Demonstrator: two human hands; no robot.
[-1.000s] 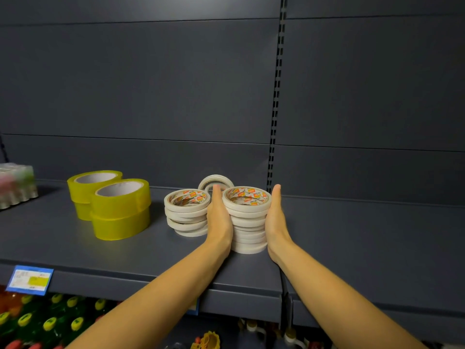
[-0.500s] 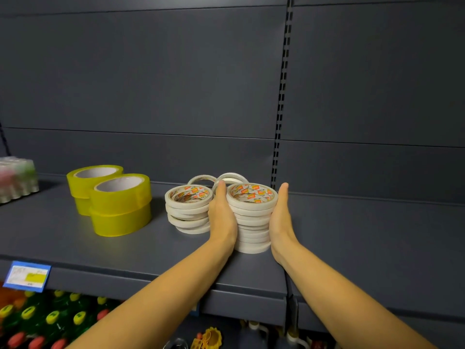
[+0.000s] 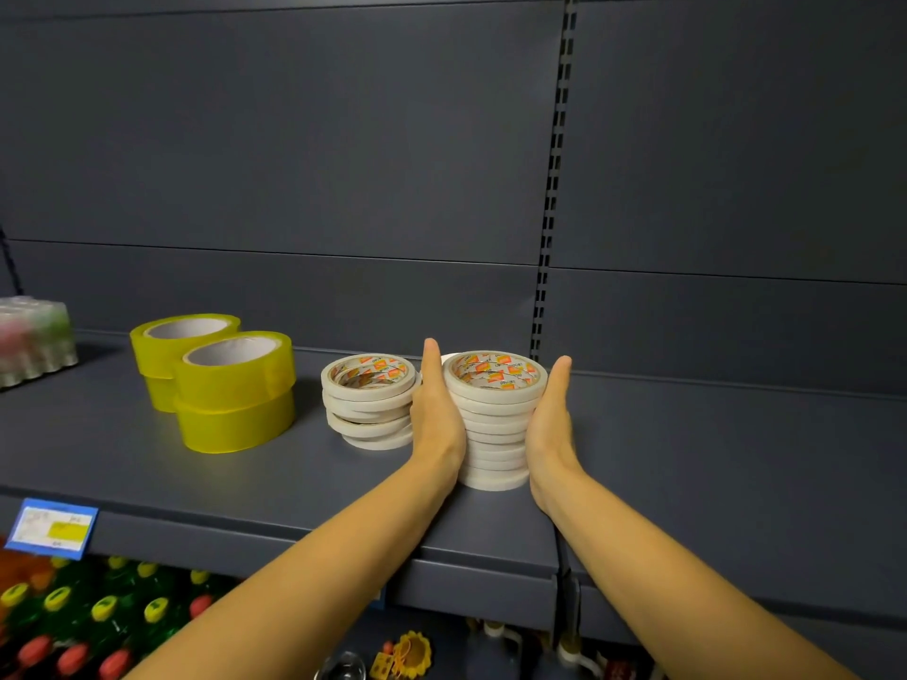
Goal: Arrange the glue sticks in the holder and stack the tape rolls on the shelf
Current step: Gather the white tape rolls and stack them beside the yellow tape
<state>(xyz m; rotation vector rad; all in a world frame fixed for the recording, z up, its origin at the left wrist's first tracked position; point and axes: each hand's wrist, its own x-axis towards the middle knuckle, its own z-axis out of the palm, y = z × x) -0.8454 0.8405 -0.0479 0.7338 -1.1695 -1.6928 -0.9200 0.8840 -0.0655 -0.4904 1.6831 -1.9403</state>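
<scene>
Tall tape-roll stack [image 3: 494, 434]: stood on the shelf [image 3: 147, 463], near the front edge.
Left hand [image 3: 436, 414]: fingers straight, pressed flat to its left side.
Right hand [image 3: 549, 424]: fingers straight, pressed to its right side (nothing gripped).

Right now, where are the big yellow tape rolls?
In the head view, the yellow tape rolls sit on the left part of the shelf, left of the nearest white tape stack and right of a blurry wrapped pack.
</scene>
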